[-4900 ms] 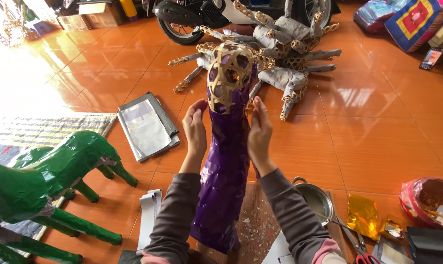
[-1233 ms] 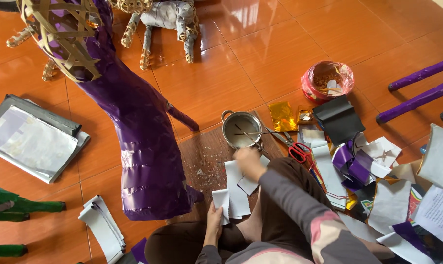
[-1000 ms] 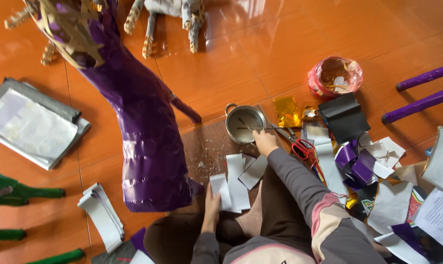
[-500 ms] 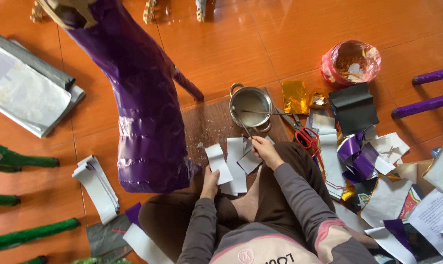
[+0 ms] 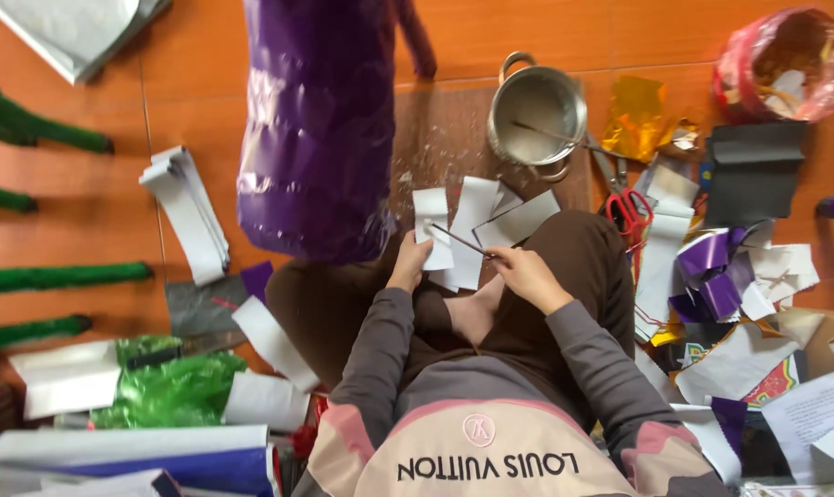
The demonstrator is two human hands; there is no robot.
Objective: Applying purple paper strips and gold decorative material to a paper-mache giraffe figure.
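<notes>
My left hand (image 5: 408,264) pinches the lower edge of a white paper strip (image 5: 430,227) lying on my knee among other white strips (image 5: 507,218). In my right hand (image 5: 528,276) is a thin stick (image 5: 458,239), and its tip touches that strip. Just left of my hands stands the base of a tall figure wrapped in purple foil (image 5: 317,129). A small metal pot (image 5: 536,114) with another stick in it sits on the floor beyond my hands.
Red-handled scissors (image 5: 626,208), gold foil (image 5: 639,121), a black sheet (image 5: 755,171) and a pink bowl (image 5: 785,63) lie to the right. Purple and white paper scraps (image 5: 714,276) pile by my right leg. A stack of white strips (image 5: 192,212) and green figure legs (image 5: 58,276) are at left.
My view has tilted down and closer. My right hand came back from the pot to the paper strips, now holding the stick against the strip my left hand holds.
</notes>
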